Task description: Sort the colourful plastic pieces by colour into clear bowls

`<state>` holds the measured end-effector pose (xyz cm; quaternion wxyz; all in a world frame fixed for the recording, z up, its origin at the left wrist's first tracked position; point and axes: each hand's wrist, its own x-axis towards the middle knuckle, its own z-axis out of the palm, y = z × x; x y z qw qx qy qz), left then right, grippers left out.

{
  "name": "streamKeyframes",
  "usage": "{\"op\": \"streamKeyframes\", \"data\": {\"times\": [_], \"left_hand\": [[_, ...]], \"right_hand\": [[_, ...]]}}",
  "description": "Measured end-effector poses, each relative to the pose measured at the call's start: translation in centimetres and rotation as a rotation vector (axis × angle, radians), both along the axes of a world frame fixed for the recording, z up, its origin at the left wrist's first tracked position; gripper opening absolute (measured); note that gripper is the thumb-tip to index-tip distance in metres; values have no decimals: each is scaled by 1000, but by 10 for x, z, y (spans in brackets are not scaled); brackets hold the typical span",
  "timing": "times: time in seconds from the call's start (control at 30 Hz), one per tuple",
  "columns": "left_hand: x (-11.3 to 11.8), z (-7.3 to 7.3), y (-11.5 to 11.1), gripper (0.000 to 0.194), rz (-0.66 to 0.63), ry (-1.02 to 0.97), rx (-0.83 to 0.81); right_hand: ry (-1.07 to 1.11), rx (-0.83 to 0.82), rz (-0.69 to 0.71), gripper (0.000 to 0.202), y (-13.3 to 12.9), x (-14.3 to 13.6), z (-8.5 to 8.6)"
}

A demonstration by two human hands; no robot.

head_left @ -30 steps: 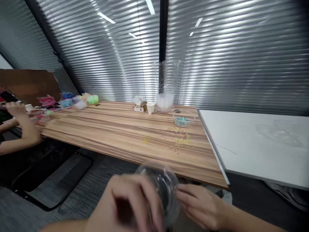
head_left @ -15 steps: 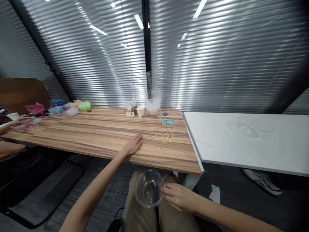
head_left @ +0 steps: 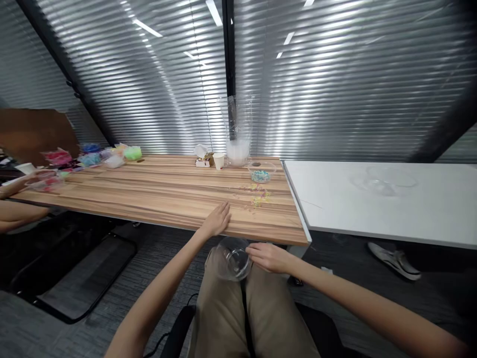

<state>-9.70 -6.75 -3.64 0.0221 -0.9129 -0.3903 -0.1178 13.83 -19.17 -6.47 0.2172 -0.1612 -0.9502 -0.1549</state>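
Observation:
A clear plastic bowl is held over my lap, just below the table's front edge. My right hand pinches its rim from the right. Palm down, my left hand lies on the wooden table near the edge, its fingers stretched out and nothing in them. Small yellow and pinkish beads are scattered on the tabletop ahead and to the right of that hand. Behind them stands a second clear bowl with blue and teal beads in it.
A tissue pack, a paper cup and a clear bag with white contents stand at the back. Colourful bags lie far left, near another person's arm. A white table adjoins on the right, with a clear lid-like piece.
My right hand has brought the clear bowl up closer to the table edge and tilted it. My left hand has slid slightly to the right along the tabletop. The camera view has tipped downward.

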Motion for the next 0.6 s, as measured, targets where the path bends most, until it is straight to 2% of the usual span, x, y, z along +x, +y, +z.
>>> {"op": "streamKeyframes", "data": {"times": [0.33, 0.47, 0.6], "left_hand": [[41, -6, -77, 51, 124, -94, 143], [43, -7, -113, 51, 15, -168, 96], [28, 0, -144, 51, -141, -201, -113]], "right_hand": [[2, 210, -15, 29, -6, 22, 9], [-8, 243, -67, 32, -10, 22, 6], [11, 233, -89, 34, -15, 24, 3]]}}
